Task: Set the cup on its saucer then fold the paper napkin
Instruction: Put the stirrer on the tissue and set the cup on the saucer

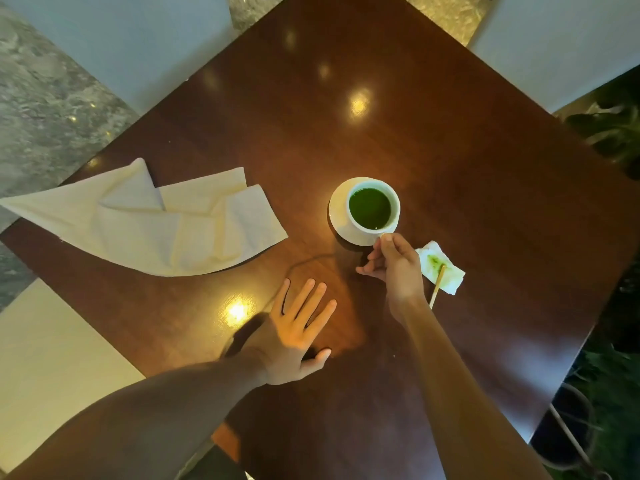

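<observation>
A dark, glossy wooden table (398, 109) reflects several ceiling lights. Near its right edge lies a small crumpled tissue (446, 271) stained green, with a thin wooden stick (437, 287) resting across it. Pale chair seats (114, 43) surround the table on a grey marbled floor (41, 109).

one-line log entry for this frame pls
cup: on saucer | right hand: at cup handle | left hand: flat on table | napkin: loosely folded, untouched
</observation>
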